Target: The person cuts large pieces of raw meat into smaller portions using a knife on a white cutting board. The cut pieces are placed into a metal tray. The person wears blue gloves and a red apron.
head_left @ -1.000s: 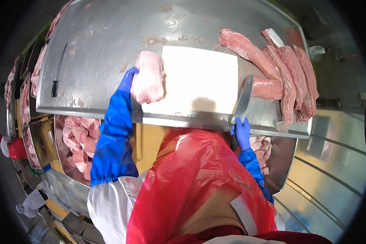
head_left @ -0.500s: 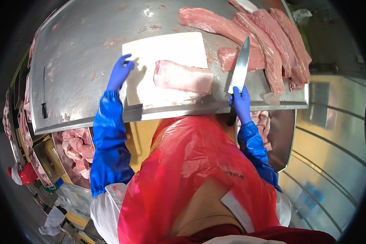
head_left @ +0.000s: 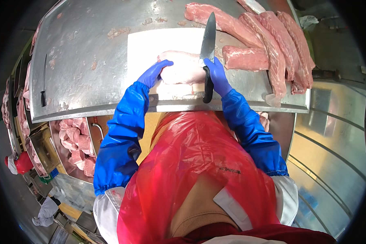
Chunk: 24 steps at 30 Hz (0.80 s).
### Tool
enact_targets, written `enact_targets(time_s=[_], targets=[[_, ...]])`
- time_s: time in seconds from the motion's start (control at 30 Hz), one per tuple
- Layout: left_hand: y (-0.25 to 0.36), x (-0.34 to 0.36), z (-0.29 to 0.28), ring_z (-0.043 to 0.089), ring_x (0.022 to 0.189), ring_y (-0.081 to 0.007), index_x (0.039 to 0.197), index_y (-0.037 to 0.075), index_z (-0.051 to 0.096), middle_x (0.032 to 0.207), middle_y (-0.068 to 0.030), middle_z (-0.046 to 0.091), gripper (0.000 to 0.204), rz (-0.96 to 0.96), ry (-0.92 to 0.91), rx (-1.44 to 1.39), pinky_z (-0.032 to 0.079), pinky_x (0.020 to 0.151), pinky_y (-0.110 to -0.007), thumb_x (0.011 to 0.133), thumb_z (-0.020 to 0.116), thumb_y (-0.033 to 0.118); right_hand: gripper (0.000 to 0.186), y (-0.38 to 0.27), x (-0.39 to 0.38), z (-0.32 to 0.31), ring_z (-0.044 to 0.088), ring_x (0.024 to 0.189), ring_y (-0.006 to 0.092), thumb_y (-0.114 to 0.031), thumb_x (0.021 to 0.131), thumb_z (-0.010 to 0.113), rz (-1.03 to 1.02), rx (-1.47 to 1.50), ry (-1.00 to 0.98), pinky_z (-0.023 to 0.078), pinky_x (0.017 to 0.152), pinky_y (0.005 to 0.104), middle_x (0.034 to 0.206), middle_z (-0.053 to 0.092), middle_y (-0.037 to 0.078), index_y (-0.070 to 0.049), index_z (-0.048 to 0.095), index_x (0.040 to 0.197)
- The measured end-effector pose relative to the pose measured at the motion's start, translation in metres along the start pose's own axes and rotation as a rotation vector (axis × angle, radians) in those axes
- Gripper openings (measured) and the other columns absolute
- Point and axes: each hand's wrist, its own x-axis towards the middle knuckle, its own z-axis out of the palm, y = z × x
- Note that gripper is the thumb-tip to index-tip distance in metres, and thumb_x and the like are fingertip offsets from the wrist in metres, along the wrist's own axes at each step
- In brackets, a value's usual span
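A pale, fatty piece of meat (head_left: pixel 181 69) lies on the white cutting board (head_left: pixel 140 46), close to the near edge of the metal table. My left hand (head_left: pixel 153 73), in a blue glove, grips the left end of this piece. In my right hand (head_left: pixel 218 77), also blue-gloved, is a knife (head_left: pixel 208 38). Its black handle hangs toward me and its broad blade points away, above the right side of the board. The right hand is beside the right end of the meat; the knife partly hides that end.
Several long strips of meat (head_left: pixel 268 44) lie on the table's right side, with a shorter chunk (head_left: pixel 245 59) beside them. A thin rod-like tool with a black handle (head_left: pixel 43 97) rests at the left. Below the table edge stands a bin of meat pieces (head_left: pixel 75 142). Another person (head_left: pixel 22 162) appears far left.
My left hand has come right and down onto the meat's left end. My right hand has moved left and up with the knife, to the meat's right end.
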Motion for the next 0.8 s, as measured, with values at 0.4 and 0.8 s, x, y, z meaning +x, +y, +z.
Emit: enact_targets(time_s=[0.4, 0.8], targets=[[0.111, -0.123, -0.036, 0.046, 0.130, -0.0266, 0.129, 0.006, 0.058, 0.141, -0.0104, 0.051, 0.054, 0.669, 0.039, 0.779, 0.033, 0.111, -0.041, 0.076, 0.048, 0.001, 0.033, -0.104, -0.013, -0.024, 0.060, 0.094, 0.0167, -0.020, 0.098, 0.050, -0.317, 0.190, 0.176, 0.050, 0.087, 0.0322, 0.110, 0.064, 0.011, 0.003, 0.055, 0.122], [0.042, -0.120, -0.097, 0.047, 0.129, -0.0301, 0.135, 0.006, 0.052, 0.136, -0.0176, 0.052, 0.050, 0.448, 0.597, 0.491, 0.036, 0.108, -0.040, 0.087, 0.059, 0.016, 0.023, -0.036, -0.046, -0.064, 0.062, 0.088, 0.0146, -0.018, 0.097, 0.054, -0.015, 0.107, 0.318, 0.055, 0.077, 0.0327, 0.103, 0.063, 0.006, -0.003, 0.056, 0.115]])
